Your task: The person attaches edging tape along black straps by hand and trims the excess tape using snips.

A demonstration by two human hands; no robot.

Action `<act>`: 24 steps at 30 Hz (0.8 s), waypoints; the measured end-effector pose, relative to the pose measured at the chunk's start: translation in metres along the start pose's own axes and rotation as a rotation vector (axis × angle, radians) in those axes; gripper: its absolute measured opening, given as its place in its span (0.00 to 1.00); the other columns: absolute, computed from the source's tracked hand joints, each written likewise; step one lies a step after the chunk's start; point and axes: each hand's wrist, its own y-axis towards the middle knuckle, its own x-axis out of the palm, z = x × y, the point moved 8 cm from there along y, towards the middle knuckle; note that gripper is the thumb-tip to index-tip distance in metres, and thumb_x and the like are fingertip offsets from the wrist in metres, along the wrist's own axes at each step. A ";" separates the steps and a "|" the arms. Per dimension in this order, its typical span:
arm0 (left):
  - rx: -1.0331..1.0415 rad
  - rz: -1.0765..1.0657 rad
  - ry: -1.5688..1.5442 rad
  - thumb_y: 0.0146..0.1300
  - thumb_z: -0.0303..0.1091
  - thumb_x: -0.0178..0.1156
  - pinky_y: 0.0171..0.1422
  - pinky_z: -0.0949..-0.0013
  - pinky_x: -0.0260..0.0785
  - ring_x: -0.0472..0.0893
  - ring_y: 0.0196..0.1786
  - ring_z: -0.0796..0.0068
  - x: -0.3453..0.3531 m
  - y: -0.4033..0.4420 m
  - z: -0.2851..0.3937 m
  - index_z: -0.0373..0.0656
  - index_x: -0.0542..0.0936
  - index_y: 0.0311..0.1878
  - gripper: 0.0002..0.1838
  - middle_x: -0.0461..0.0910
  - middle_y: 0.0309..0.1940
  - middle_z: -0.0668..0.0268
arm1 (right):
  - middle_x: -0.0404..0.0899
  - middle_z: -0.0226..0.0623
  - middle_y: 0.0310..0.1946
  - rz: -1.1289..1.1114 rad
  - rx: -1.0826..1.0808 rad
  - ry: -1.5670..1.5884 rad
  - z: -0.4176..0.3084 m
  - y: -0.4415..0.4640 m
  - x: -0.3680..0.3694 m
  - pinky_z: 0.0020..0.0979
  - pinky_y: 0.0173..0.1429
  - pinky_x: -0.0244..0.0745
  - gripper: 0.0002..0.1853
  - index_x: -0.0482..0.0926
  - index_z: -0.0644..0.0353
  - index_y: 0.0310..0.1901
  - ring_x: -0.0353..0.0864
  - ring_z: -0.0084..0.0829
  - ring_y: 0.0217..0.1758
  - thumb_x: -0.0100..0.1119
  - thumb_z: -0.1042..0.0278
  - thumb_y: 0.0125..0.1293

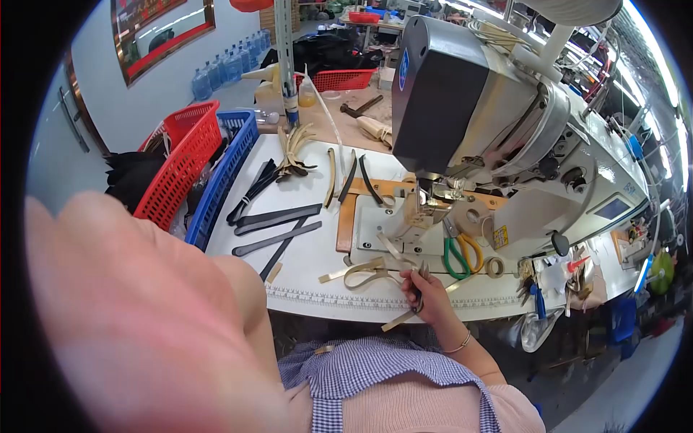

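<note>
My left hand [166, 303] is raised close to the camera, large and blurred, so its fingers cannot be made out. At the front edge of the sewing table, my right hand [432, 297] is closed around small dark-handled thread snips [416, 297]. Tan strips [367, 274] lie curled beside that hand, and another strip end [397, 320] pokes out below it. Just beyond stands the sewing machine [498, 108] with its needle area over the bed. Scissors [456, 258] with green and orange handles rest to the right, near a tape roll [494, 267].
Black strips [278, 216] and a bundle of tan strips [294, 148] lie on the white tabletop [303, 267]. Red [180, 166] and blue [224, 173] baskets stand at the left. A hammer [361, 108] lies behind. A metal post [285, 58] rises at the back.
</note>
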 end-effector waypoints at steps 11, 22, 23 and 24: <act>0.128 0.357 0.053 0.65 0.33 0.49 0.39 0.76 0.64 0.75 0.41 0.74 -0.031 -0.003 0.006 0.39 0.75 0.52 0.15 0.75 0.52 0.56 | 0.74 0.30 0.26 0.057 -0.046 -0.091 -0.004 -0.002 0.005 0.18 0.24 0.61 0.11 0.75 0.64 0.45 0.67 0.17 0.21 0.51 0.67 0.67; -1.064 -0.553 0.155 0.58 0.30 0.60 0.41 0.71 0.71 0.81 0.35 0.70 0.122 -0.252 -0.126 0.37 0.80 0.39 0.08 0.81 0.31 0.57 | 0.77 0.28 0.26 -0.064 -0.365 -0.316 -0.052 -0.013 0.035 0.17 0.25 0.63 0.12 0.76 0.62 0.49 0.68 0.14 0.21 0.53 0.68 0.66; -1.295 -0.698 -0.037 0.63 0.36 0.56 0.43 0.71 0.70 0.80 0.36 0.71 0.141 -0.301 -0.125 0.37 0.80 0.40 0.11 0.81 0.30 0.60 | 0.77 0.28 0.25 -0.084 -0.343 -0.440 -0.046 -0.013 0.039 0.17 0.26 0.64 0.12 0.77 0.61 0.48 0.69 0.14 0.21 0.53 0.67 0.66; -1.451 -0.739 -0.235 0.66 0.42 0.52 0.44 0.72 0.69 0.78 0.38 0.73 0.154 -0.354 -0.124 0.37 0.79 0.43 0.17 0.80 0.34 0.64 | 0.77 0.27 0.24 -0.101 -0.316 -0.577 -0.040 -0.013 0.040 0.18 0.26 0.65 0.11 0.77 0.61 0.47 0.69 0.14 0.22 0.53 0.67 0.66</act>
